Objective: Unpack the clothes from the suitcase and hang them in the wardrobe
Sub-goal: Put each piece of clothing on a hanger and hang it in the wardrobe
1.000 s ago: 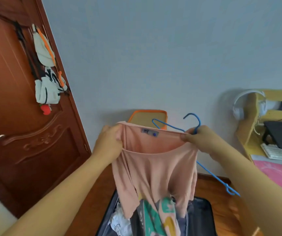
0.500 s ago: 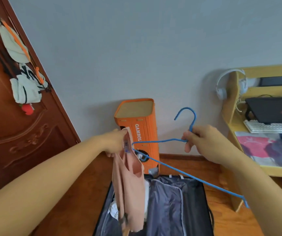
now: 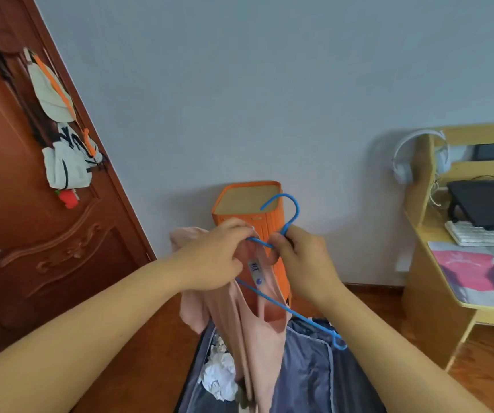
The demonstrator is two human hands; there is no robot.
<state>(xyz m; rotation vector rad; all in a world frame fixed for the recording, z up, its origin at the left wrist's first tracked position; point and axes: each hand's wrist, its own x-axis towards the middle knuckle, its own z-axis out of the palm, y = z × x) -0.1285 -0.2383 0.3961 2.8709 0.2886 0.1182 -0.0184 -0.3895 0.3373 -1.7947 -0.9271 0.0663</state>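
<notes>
Near the middle of the frame, the left hand (image 3: 216, 257) had its fingers curled around a bunch of the pink shirt (image 3: 257, 326) at the neckline, thumb and fingertips meeting at the collar edge. The right hand (image 3: 302, 260) pinched the blue hanger (image 3: 290, 216) just below its hook, fingers bent tight around the wire. 1 arm of the hanger ran down through the shirt's neck opening and out toward the lower right. The shirt hung over the open suitcase (image 3: 308, 371) at the bottom centre, where crumpled white paper (image 3: 219, 374) lay. An orange box (image 3: 251, 204) stood behind the hands against the wall.
</notes>
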